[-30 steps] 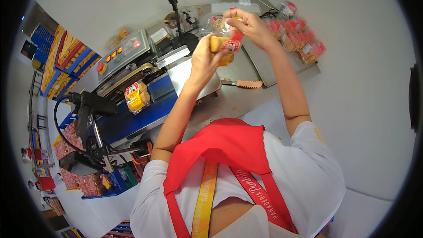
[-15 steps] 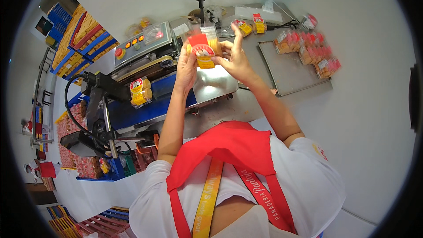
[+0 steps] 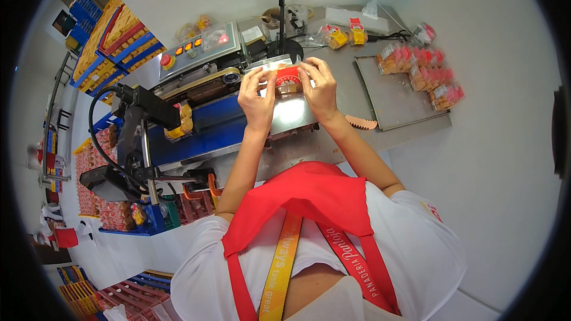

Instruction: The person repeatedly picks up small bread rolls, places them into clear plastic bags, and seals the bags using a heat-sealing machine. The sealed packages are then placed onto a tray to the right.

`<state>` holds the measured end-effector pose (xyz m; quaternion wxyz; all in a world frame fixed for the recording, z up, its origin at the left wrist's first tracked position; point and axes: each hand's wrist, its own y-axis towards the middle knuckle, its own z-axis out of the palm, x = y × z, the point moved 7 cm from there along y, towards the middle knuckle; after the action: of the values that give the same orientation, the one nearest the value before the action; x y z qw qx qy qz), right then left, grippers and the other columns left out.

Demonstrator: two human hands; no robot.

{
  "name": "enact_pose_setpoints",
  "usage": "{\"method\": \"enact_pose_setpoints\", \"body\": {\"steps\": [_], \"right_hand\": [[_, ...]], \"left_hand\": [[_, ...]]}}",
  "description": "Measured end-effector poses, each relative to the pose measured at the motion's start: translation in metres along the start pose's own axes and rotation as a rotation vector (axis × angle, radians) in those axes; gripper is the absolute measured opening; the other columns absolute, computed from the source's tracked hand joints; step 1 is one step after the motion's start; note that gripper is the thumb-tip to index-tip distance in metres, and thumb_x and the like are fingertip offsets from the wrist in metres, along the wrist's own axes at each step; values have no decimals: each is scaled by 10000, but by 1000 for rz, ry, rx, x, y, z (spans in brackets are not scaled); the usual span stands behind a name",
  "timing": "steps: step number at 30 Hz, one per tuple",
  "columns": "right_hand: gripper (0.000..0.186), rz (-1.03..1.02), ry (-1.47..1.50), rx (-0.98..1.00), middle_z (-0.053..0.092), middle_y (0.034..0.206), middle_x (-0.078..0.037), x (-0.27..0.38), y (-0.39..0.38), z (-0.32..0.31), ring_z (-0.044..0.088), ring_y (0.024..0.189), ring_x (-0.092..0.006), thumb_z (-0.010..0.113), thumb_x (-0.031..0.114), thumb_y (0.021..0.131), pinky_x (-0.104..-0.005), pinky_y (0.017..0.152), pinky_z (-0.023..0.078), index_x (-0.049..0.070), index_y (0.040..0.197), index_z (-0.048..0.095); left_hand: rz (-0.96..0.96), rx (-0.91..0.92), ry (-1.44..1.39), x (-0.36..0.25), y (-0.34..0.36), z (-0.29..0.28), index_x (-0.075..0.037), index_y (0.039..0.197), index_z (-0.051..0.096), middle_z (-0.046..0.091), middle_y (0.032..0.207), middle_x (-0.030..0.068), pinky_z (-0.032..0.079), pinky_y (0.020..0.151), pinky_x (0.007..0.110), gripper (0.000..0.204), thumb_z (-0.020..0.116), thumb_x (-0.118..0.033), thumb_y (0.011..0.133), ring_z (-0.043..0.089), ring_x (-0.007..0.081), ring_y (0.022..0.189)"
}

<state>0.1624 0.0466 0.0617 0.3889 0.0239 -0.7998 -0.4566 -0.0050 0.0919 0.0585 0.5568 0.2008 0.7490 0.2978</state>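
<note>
Between my two hands is a clear plastic bag (image 3: 289, 77) with a red-and-yellow label, held over the shiny metal plate at the right end of a sealing machine's blue conveyor belt (image 3: 221, 120). My left hand (image 3: 258, 100) pinches the bag's left side, fingers bent. On the opposite side, my right hand (image 3: 320, 90) grips the upper right edge between thumb and fingers. What fills the bag is mostly hidden. Farther left on the belt lies a bag of round yellow-brown baked pieces (image 3: 181, 122), partly behind a black device (image 3: 146, 113) on a metal stand.
Behind the belt stands the control panel (image 3: 205, 47) with a red button. To the right, a metal tray (image 3: 389, 104) has several pink-and-tan packs (image 3: 437, 74) along its far side. An orange serrated piece (image 3: 361, 123) lies before it. Yellow packs (image 3: 338, 38) and black-handled scissors (image 3: 386, 37) are behind.
Both hands have brought the bag down and slightly right, close to the metal plate. My right fingers have closed onto its edge. The bag on the belt has shifted left, farther behind the black device.
</note>
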Motion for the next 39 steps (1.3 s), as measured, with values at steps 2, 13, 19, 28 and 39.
{"method": "enact_pose_setpoints", "body": {"steps": [2, 13, 19, 28, 39], "right_hand": [[104, -14, -18, 2, 619, 850, -146, 5, 1, 0, 621, 775, -300, 641, 78, 832, -370, 677, 496, -8, 888, 651], [31, -64, 249, 152, 643, 903, -116, -11, 18, -3, 605, 924, -255, 640, 62, 830, -312, 806, 472, 36, 840, 655], [118, 399, 898, 603, 659, 1013, -83, -56, 14, 27, 583, 948, -139, 638, 87, 868, -293, 899, 451, -11, 911, 688], [166, 299, 855, 515, 655, 974, -92, -76, 16, 35, 605, 917, -142, 554, -81, 839, -264, 847, 492, -19, 896, 697], [71, 362, 571, 288, 669, 887, -67, -51, 7, 30, 599, 840, -112, 659, 27, 835, -249, 775, 482, -14, 858, 712]], "left_hand": [[60, -17, 81, -6, 0, -4, 2, 886, 692, 654, 897, 137, 514, 634, 289, 107, 698, -73, 809, 641, 207, 687], [-381, 375, -272, 52, 11, 6, -11, 938, 707, 680, 984, 65, 469, 830, 257, 123, 674, -84, 845, 617, 117, 908], [-441, 568, -764, 66, 23, 26, -1, 921, 700, 675, 993, 101, 405, 963, 325, 112, 668, -53, 827, 586, 176, 1029], [-535, 422, -794, 84, 21, 31, -10, 903, 717, 691, 916, 79, 447, 838, 258, 114, 710, -48, 796, 612, 120, 862], [-558, 198, -709, 76, 9, 18, 10, 934, 705, 698, 912, 86, 469, 802, 228, 144, 710, -56, 807, 630, 110, 839]]}}
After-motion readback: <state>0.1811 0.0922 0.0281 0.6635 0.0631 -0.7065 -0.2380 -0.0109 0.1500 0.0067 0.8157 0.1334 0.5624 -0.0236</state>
